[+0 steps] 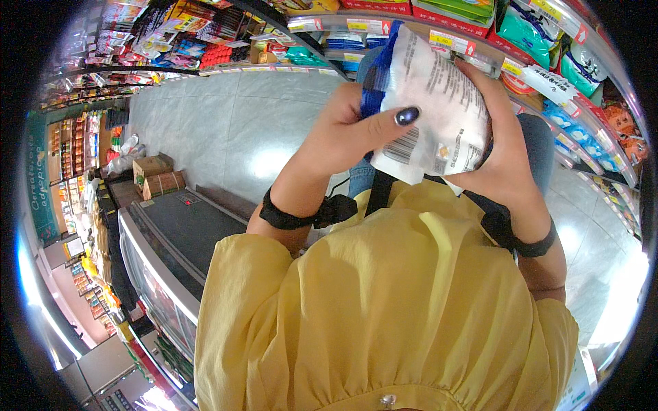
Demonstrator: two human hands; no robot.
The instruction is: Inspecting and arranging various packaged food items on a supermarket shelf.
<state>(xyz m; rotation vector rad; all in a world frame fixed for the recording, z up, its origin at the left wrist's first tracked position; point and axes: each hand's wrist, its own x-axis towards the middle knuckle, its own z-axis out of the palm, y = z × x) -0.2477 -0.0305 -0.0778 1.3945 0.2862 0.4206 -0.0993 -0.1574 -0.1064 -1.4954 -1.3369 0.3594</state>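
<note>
Between both hands is a white plastic packet [437, 87] with a blue end, printed text and a barcode on the side facing me. My left hand [354, 126] grips its left side, the dark-painted thumbnail resting on the print above the barcode. On the packet's right side my right hand [498, 138] is wrapped around the edge, its thumb near the lower corner. The packet is tilted, and its far side is hidden. Black bands circle both wrists. Just beyond the packet runs a store shelf [354, 25] with price tags.
Green-and-white packets [529, 36] and blue packets [576, 128] fill the shelves ahead and right. Hanging goods [180, 31] line another shelf at upper left. A glass-fronted freezer [159, 277] stands left, cardboard boxes [162, 180] beyond it. Grey tiled floor [231, 118] lies between.
</note>
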